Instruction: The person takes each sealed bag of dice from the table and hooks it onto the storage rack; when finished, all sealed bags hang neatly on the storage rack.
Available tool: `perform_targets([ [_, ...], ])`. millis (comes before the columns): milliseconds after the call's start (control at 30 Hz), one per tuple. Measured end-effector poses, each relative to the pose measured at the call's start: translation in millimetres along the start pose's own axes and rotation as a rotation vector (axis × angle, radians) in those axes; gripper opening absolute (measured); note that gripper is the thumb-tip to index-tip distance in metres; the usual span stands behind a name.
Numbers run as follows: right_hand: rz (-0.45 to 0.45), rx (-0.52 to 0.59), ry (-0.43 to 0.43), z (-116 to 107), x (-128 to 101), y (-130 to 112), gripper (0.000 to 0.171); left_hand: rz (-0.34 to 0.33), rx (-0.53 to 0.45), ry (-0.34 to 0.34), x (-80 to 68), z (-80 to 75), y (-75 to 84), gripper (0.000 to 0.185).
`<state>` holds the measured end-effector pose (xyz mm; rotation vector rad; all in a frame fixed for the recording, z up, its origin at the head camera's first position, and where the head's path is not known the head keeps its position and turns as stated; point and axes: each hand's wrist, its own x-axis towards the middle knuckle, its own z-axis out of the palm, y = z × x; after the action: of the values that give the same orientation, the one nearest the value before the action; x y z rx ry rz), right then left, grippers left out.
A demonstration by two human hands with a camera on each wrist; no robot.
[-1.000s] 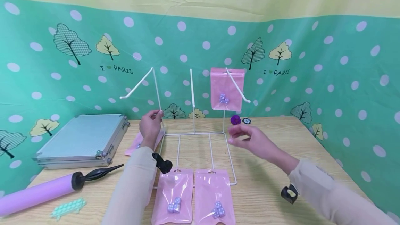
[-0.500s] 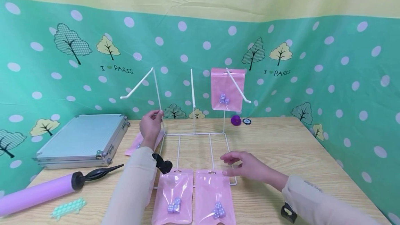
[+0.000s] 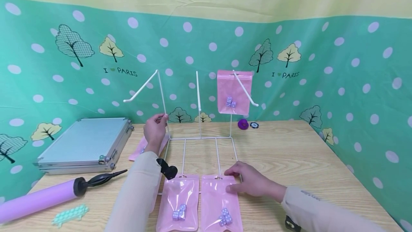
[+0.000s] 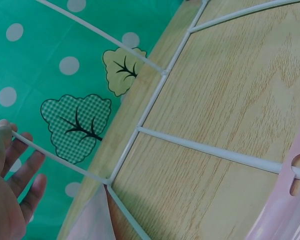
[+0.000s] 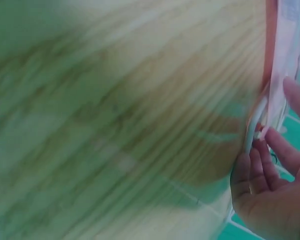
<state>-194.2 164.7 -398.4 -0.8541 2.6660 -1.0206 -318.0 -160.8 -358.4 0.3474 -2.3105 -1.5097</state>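
Observation:
My left hand [image 3: 155, 131] pinches the left upright of a white wire rack [image 3: 199, 138] between thumb and fingertips. My right hand [image 3: 249, 180] is at the top right corner of a pink zip bag [image 3: 214, 199] with lilac dice inside. Its thumb overlaps the bag's front and the index finger lies along the top edge, with a gap between them; in the right wrist view the fingertips sit right at the bag's corner. A matching pink bag [image 3: 164, 189] lies to the left. Another pink bag [image 3: 223, 87] hangs from the rack's right hook.
A silver case [image 3: 83, 144], a purple hand pump [image 3: 48, 196] and a mint bumpy toy [image 3: 70, 214] lie on the left. A further pink bag [image 3: 136, 149] is partly behind my left arm. Behind the rack are a purple object [image 3: 243, 124] and a poker chip [image 3: 254, 125].
My right hand has come down and toward me, from beside the rack's right upright to the top corner of the right-hand pink bag. The left hand stays on the upright.

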Motion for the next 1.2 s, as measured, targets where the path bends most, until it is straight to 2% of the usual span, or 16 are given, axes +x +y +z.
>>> perform_targets([
  [367,0.032,-0.019,0.050,5.7,2.8,-0.9,0.034,0.002,-0.004,0.004,0.4,0.2,-0.3,0.035],
  [667,0.062,0.135,-0.007,-4.4,-4.0,-2.1,0.006,0.014,0.012,0.011,2.6,1.1,-2.8,0.034],
  [933,0.025,0.226,0.018,-21.2,-11.0,-3.8,0.010,0.021,0.008,0.011,2.6,0.9,-2.5,0.034],
  [1200,0.020,0.263,0.119,-33.4,-15.4,-6.4,0.010,0.017,-0.005,0.005,-0.8,-0.3,-1.0,0.034],
])
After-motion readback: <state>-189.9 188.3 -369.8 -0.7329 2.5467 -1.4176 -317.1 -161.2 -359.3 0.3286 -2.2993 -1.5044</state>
